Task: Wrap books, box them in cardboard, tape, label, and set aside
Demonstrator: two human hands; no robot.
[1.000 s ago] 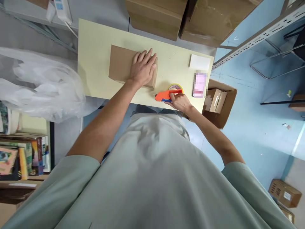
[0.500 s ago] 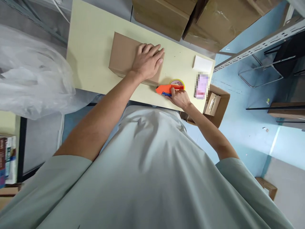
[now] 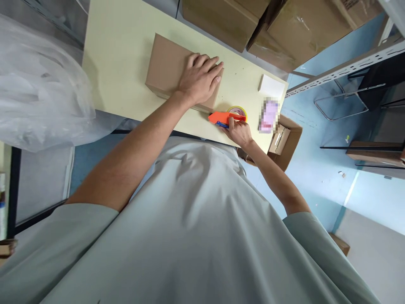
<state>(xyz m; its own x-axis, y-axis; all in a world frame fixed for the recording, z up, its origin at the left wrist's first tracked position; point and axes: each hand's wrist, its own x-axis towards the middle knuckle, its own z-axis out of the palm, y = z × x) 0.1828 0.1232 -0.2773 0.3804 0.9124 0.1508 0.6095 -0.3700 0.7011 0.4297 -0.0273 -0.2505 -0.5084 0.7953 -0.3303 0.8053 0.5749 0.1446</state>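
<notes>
A closed brown cardboard box (image 3: 167, 63) lies on the pale yellow table (image 3: 117, 55). Flat on its top, toward the right end, rests my left hand (image 3: 201, 80) with the fingers stretched out and slightly apart. My right hand (image 3: 238, 131) is wrapped round the handle of an orange tape dispenser (image 3: 220, 118) with a blue part underneath. The dispenser carries a roll of tape (image 3: 238, 112) with a yellow rim. Its front end points left, close to the near right corner of the box. My palm hides most of the handle.
A white box (image 3: 272, 86) and a blurred-out pinkish item (image 3: 268, 116) lie at the table's right end. Large cartons (image 3: 221, 23) stand behind the table. An open carton (image 3: 291, 139) sits lower right. Clear plastic wrapping (image 3: 41, 93) bulges at the left.
The view has shifted slightly. Both hands keep their hold: the left lies on the cardboard box, the right grips the tape dispenser beside it.
</notes>
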